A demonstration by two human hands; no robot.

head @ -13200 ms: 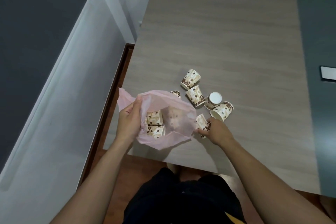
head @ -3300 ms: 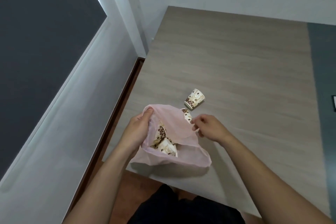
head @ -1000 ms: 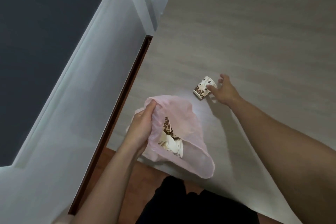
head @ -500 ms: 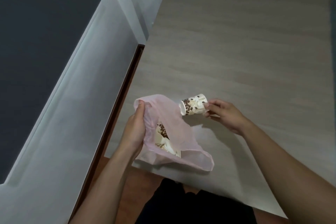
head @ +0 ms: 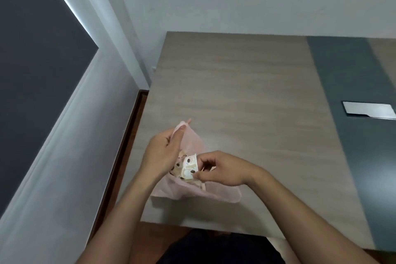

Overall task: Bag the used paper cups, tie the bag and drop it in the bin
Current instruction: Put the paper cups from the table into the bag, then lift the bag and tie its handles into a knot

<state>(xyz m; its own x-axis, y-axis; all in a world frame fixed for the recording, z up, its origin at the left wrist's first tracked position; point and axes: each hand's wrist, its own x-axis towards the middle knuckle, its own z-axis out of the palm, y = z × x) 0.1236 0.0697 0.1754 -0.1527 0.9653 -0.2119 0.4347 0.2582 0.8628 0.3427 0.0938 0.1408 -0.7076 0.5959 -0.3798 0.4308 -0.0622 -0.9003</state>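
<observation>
A thin pink plastic bag (head: 194, 141) lies at the near left corner of the wooden table (head: 246, 96). My left hand (head: 162, 152) pinches its upper rim and holds the mouth up. My right hand (head: 222, 168) grips a white paper cup with brown bean print (head: 189, 168) at the bag's mouth, half inside. More printed cups (head: 177, 165) show inside the bag, partly hidden by my hands. No loose cup is visible on the table.
A silver flat phone-like object (head: 368, 110) lies on the dark grey strip (head: 351, 83) at the table's right. A white wall and a dark panel run along the left. A brown floor gap (head: 130, 135) shows beside the table edge.
My right hand picked the last loose cup off the table and carried it left to the bag's mouth. My left hand raised the bag's rim. The camera tilted up.
</observation>
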